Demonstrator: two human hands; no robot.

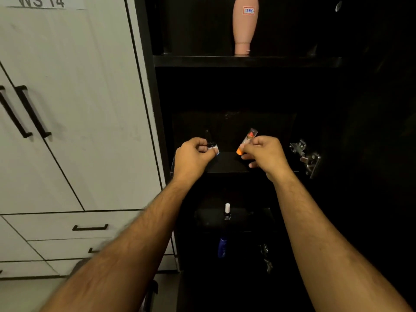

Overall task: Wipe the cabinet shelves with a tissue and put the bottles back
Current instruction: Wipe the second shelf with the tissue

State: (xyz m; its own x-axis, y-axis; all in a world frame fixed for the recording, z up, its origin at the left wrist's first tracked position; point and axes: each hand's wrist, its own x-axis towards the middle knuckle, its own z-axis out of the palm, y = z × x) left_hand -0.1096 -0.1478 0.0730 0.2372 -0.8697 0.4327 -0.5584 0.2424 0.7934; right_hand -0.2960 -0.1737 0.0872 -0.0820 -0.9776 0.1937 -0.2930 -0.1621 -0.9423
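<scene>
Pink bottle (245,25) sticker: "17AC"; wall sign (41,2): "WS 14".

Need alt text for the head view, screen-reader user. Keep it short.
Two bare hands reach into a dark cabinet at its middle shelf: the left hand grips a small dark bottle, the right hand an orange-capped tube. A pink bottle stands cap-down on the shelf above; a white-capped bottle and a blue bottle sit lower down.

The left hand (194,154) curls over most of a small dark bottle (210,144), hiding its body; the right hand (265,153) covers the lower part of an orange-capped tube (246,140), its print too blurred to read; near the bottom centre, a blue bottle (222,247) fades into shadow; the pink bottle (245,23) at the top is cut off by the frame edge.
</scene>
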